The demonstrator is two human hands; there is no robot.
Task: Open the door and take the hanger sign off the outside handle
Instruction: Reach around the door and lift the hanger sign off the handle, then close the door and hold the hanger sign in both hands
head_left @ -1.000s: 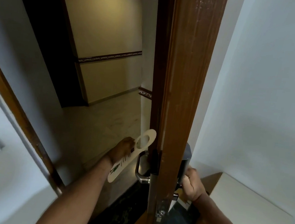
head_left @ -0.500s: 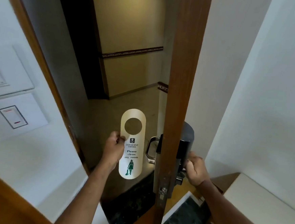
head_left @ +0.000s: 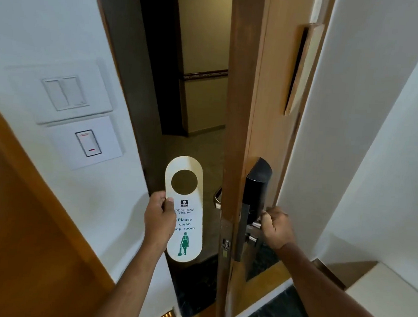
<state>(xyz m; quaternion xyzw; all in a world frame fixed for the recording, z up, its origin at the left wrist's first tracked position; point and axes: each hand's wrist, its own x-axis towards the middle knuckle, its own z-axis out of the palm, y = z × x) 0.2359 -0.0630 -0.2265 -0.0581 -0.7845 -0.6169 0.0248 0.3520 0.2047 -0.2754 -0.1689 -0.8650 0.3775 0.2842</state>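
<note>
The wooden door [head_left: 240,110] stands ajar, seen nearly edge-on in the middle of the view. My left hand [head_left: 159,219] holds the cream hanger sign [head_left: 184,231] upright by its left edge, in the gap to the left of the door; the sign reads "Please clean my room" with a green figure and has a round hole at the top. It hangs on nothing. The outside handle [head_left: 217,197] shows as a metal curve just past the door edge, bare. My right hand [head_left: 276,228] grips the inside handle below the black lock housing [head_left: 257,187].
Wall switches [head_left: 63,91] and a key-card slot [head_left: 88,142] sit on the white wall at left. A wooden panel [head_left: 22,231] fills the lower left. The corridor [head_left: 203,95] lies beyond the gap. A white ledge [head_left: 379,297] is at lower right.
My left hand has drawn the sign off the outside handle and back inside the doorway, turning it upright. The door has swung a little more closed; my right hand stays on the inside handle.
</note>
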